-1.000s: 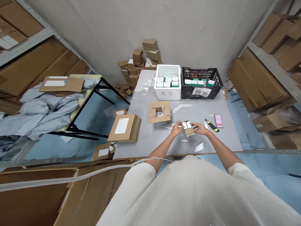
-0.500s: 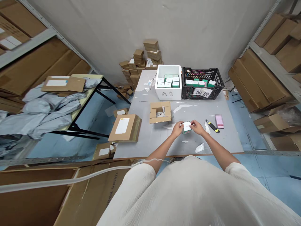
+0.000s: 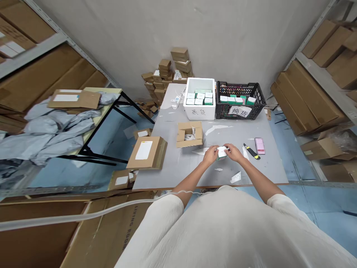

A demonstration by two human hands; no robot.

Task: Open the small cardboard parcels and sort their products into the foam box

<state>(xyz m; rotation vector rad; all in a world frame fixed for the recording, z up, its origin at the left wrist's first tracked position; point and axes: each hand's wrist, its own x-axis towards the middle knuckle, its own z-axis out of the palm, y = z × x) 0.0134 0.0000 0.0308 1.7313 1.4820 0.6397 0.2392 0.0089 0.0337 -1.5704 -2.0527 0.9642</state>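
Note:
A small white-topped box with green sides [image 3: 222, 152] is gripped from both sides near the front of the grey table [image 3: 181, 167]. My left hand [image 3: 211, 154] closes on its left edge, and my right hand [image 3: 233, 152] closes on its right edge, fingertips at the top. Just right of my right hand lie a black and yellow box cutter [image 3: 251, 151] and a pink-screened phone [image 3: 259, 146]. Beyond my left hand stands an open cardboard box [image 3: 189, 143] with white packing material inside.
At the back stand a white foam bin [image 3: 199, 112] and a black plastic crate [image 3: 237, 111], both with similar green-and-white boxes. A closed carton [image 3: 144, 152] sits at the left table edge. Grey parcels [image 3: 55, 126] cover a side table; scraps of white paper [image 3: 235, 177] lie in front.
My fingers have shifted slightly on the small box's top, the right ones reaching a little further over it. The whole view has tilted very slightly; other things stay in place.

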